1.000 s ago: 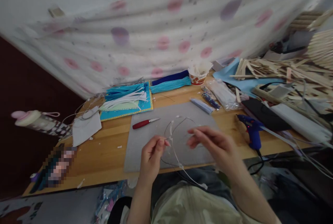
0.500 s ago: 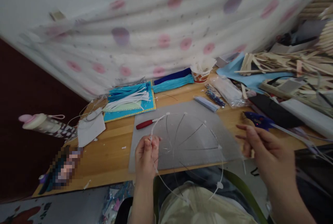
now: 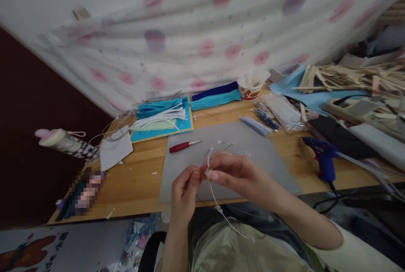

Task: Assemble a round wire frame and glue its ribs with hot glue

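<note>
Over the grey mat point(image 3: 183, 187), my left hand point(image 3: 186, 185) pinches the white rim of a thin wire hoop point(image 3: 214, 194). My right hand point(image 3: 234, 173) meets it there, thumb and fingers closed on the same stretch of rim. White blobs dot the hoop, which hangs down in front of my body; its thin dark wires are only faintly visible. Just beyond my left hand, a red-handled knife point(image 3: 180, 147) lies on the mat. The blue glue gun point(image 3: 324, 156) rests at the right, apart from my hands.
Blue and white strips lie on a blue board point(image 3: 190, 124) at the back left. A paper cup point(image 3: 249, 91) stands near the curtain. Wooden strips point(image 3: 348, 79) pile up at the right. A bottle point(image 3: 65, 144) lies at the left edge.
My right hand has moved left from beside the glue gun to the hoop's rim and closed on it. The hoop has turned and shows more edge-on. The view has shifted slightly.
</note>
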{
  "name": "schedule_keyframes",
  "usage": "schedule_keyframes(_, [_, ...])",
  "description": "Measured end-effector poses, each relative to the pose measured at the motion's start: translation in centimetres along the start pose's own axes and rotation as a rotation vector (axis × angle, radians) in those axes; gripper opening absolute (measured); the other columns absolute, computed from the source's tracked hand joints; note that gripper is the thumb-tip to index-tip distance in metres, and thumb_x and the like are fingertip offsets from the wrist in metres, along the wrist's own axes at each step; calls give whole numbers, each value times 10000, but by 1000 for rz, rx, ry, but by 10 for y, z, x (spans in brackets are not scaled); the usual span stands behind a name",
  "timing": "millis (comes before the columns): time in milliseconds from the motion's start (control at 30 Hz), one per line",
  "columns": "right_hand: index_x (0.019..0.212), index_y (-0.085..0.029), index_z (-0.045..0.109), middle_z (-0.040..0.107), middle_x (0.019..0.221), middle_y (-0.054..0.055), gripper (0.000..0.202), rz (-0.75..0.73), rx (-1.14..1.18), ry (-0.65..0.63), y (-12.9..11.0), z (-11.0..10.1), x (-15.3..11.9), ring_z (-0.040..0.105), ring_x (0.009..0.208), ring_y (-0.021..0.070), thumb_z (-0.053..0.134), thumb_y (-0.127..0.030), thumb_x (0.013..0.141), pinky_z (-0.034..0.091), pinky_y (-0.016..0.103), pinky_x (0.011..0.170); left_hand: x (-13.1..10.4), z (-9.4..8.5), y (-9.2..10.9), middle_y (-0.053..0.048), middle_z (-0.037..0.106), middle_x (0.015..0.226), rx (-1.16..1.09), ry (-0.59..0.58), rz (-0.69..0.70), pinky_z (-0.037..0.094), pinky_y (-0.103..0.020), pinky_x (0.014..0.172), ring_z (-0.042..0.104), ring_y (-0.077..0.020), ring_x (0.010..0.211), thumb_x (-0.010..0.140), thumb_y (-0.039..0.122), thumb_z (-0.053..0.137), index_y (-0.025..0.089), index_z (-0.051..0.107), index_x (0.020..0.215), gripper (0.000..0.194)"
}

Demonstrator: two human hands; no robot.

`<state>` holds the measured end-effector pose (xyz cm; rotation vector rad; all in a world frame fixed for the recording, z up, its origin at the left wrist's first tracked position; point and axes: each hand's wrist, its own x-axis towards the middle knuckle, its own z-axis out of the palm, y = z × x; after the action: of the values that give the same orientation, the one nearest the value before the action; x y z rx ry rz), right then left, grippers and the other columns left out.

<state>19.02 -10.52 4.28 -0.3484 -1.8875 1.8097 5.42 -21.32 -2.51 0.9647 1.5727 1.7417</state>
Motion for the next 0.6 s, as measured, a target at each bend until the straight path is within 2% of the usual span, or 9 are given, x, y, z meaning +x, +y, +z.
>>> schedule_keyframes(100, [753,-199,687,639,741,0,331,71,104,54,8,2,-1,584,725,137,712,-526,791,478,259,682,-2,-2,6,-36,636,726,116,-23,37,439,-244,652,568,-165,715,911,519,567,172,698,786,391])
schedule_keyframes(233, [664,-186,603,519,605,-31,427,160,30,109,9,0,-7,453,584,103,693,-587,779,355,237,539,-2,0,15,-18,625,701,246,-33,76,414,-235,621,546,-146,658,933,485,539,178,673,735,389])
schedule_keyframes(433, [652,-202,557,523,639,-13,417,0,-194,136,8,-9,-8,477,653,135,626,-563,849,369,270,614,-1,4,20,-13,609,691,305,-56,123,390,-236,612,517,-139,626,942,457,530,182,677,719,384])
schedule_keyframes(600, [660,-211,546,494,641,-12,396,-63,-302,214,10,-27,-8,460,636,139,603,-542,869,362,281,595,2,2,14,-20,617,696,252,-4,75,381,-236,587,490,-136,603,906,529,557,183,694,718,417])
